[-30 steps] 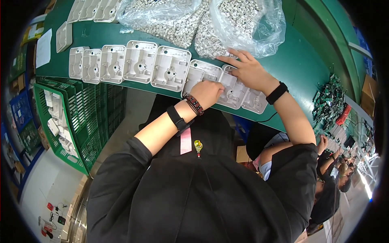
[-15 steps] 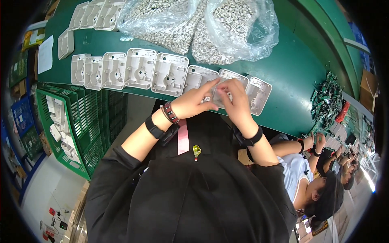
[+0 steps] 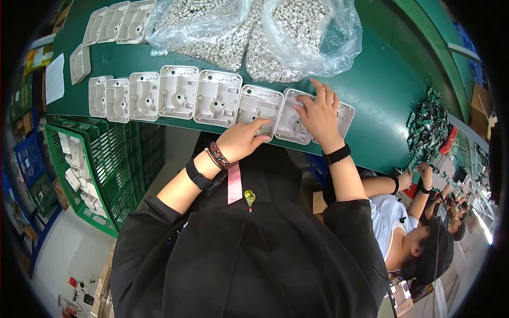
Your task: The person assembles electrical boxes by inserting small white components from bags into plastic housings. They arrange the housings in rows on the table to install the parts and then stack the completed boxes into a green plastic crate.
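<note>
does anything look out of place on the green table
One mild oddity: a lone pale housing at the left end of the green table sits apart from the front row and the back group, near the white sheet. No damage stands out, though fine details are too small to judge.

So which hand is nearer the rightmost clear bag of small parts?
Right: the right hand is just on the near side of the clear bag; the left hand is farther back and leftward, at a pale housing.

Assembly workshop: plastic housings (image 3: 182,93) lining green counter (image 3: 379,106), bagged small parts (image 3: 302,26) twelve o'clock, heaped green pieces (image 3: 427,130) three o'clock, crate (image 3: 101,164) nine, co-worker (image 3: 389,212) four.
</note>
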### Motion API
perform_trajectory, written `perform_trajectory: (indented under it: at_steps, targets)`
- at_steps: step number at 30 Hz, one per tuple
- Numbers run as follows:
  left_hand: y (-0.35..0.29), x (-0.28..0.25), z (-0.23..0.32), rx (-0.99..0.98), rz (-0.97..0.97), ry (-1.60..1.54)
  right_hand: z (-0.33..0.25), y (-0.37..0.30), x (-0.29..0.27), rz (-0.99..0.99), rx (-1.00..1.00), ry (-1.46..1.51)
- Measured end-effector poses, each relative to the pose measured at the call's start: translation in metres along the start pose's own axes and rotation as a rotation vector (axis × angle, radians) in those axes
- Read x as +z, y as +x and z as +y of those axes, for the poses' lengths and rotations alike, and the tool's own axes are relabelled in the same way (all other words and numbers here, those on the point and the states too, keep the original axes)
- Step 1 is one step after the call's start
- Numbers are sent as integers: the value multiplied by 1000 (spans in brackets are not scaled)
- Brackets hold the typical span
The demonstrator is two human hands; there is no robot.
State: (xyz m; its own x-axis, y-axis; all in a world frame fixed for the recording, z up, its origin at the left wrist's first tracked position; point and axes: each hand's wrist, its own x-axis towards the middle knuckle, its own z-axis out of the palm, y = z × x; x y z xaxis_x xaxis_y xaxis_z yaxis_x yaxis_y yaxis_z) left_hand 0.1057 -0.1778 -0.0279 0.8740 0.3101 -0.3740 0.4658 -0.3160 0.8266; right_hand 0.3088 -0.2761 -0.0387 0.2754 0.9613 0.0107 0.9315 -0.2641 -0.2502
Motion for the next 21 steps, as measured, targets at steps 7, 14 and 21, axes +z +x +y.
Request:
perform_trajectory:
  at_steps: [7,14,21]
  targets:
    - [1,-9,7,-76,-87,-183,-18,-6,-13,43,231,316]
    - [6,-15,19,219,-22,-406,-75,-20,-30,-75,57,800]
    - [6,-19,16,87,-45,-594,-75,-17,-22,-71,285,1295]
